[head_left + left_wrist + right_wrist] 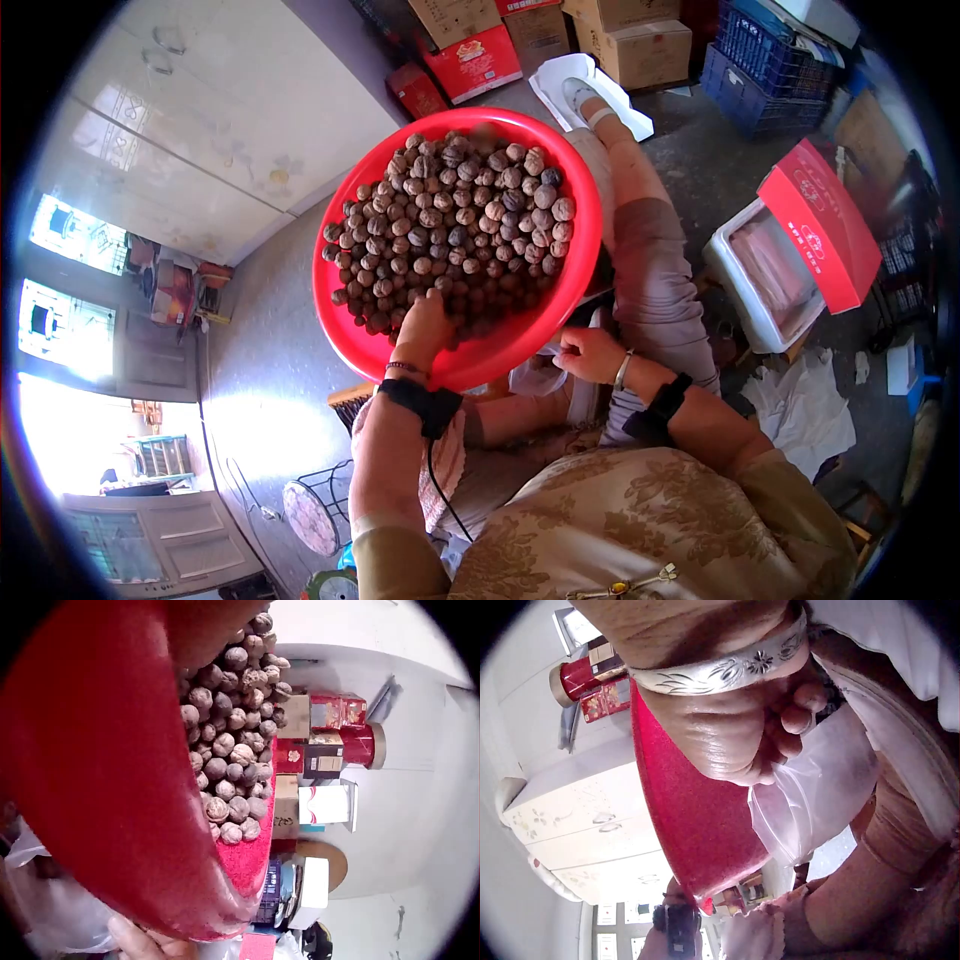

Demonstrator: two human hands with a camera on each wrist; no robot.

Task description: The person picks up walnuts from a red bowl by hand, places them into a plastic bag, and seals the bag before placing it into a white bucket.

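A large red plastic basin (590, 220) holds a heap of walnuts (465, 215). My left hand (425, 322) reaches over the near rim, its fingertips down among the walnuts and partly hidden. Part of that hand shows blurred at the top of the left wrist view, close above the walnuts (240, 754). Just outside the basin, my right hand (735, 735) curls its fingers on the edge of a translucent plastic bag (817, 791). The bag hangs below the basin's rim, between the legs; cloudy plastic blurs what is inside.
At the right stands a white foam box (735, 300) with a red lid (820, 230) leaning on it. Blue crates (765, 85) and cardboard boxes (645, 50) are stacked at the back. A white cabinet (230, 100) flanks the left. White plastic sheeting (800, 410) lies on the floor.
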